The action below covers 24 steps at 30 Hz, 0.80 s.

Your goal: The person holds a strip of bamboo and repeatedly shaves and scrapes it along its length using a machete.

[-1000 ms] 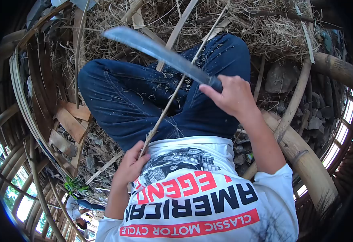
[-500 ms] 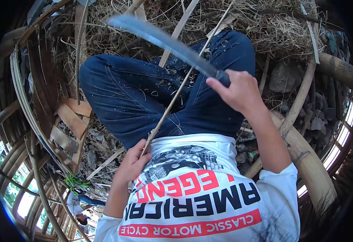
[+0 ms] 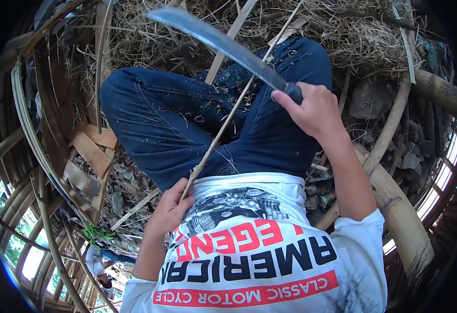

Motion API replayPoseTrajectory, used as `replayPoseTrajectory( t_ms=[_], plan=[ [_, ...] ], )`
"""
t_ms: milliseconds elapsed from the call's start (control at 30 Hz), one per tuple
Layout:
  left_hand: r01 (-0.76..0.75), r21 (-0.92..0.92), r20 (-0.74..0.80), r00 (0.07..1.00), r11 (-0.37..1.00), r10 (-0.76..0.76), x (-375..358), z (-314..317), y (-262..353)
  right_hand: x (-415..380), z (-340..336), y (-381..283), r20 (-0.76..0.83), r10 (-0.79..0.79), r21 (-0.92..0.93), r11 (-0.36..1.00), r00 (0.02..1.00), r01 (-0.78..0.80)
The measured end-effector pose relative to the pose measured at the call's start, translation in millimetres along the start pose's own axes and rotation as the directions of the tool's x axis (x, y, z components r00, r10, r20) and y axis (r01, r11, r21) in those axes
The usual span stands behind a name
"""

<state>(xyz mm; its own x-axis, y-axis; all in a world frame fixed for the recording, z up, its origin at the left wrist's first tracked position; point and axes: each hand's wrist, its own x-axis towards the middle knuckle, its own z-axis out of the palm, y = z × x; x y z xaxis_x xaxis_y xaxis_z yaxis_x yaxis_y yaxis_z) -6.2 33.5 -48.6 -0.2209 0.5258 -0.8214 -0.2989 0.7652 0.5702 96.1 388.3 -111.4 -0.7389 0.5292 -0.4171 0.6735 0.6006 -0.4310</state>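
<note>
My right hand (image 3: 312, 107) is closed round the dark handle of a long curved machete (image 3: 218, 44), whose blade points to the upper left. The blade lies across a thin bamboo strip (image 3: 223, 128) above my thigh. My left hand (image 3: 171, 208) pinches the lower end of that strip beside my waist. From there the strip runs diagonally up and right over my crossed legs. Thin curled shavings (image 3: 228, 91) are scattered on my dark jeans (image 3: 160, 120).
Dry fibrous shavings (image 3: 353, 41) heap beyond my knees. Thick bamboo poles (image 3: 403, 219) and stones (image 3: 369, 99) are at the right. Wood pieces (image 3: 92, 154) and long bamboo strips (image 3: 30, 120) lie left. Another person (image 3: 97, 263) is at the lower left.
The machete and my right hand have shifted slightly to the right, with the blade tip a little higher. My left hand still pinches the strip, almost unmoved.
</note>
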Motion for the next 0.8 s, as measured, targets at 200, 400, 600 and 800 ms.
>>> replayPoseTrajectory(
  t_ms=[200,400,600,800],
  plan=[
    [0.028,-0.042,0.0,1.0,0.999,-0.028,0.6,2.3,-3.6,5.0,-6.1,4.5,0.002,-0.031,-0.075,0.997,1.0,0.031],
    [0.045,-0.021,-0.001,0.999,0.999,-0.045,1.9,1.2,-0.2,4.8,-4.2,4.5,-0.011,-0.097,-0.133,0.987,0.995,0.094],
    [0.011,-0.008,0.015,1.0,1.0,-0.011,2.3,-2.6,1.3,-6.6,-7.2,3.8,0.014,-0.188,-0.184,0.965,0.982,0.188],
    [0.059,-0.04,0.007,0.998,0.997,-0.059,-1.1,-2.1,0.5,-6.0,-4.0,2.9,0.007,-0.087,-0.071,0.994,0.996,0.087]
  ],
)
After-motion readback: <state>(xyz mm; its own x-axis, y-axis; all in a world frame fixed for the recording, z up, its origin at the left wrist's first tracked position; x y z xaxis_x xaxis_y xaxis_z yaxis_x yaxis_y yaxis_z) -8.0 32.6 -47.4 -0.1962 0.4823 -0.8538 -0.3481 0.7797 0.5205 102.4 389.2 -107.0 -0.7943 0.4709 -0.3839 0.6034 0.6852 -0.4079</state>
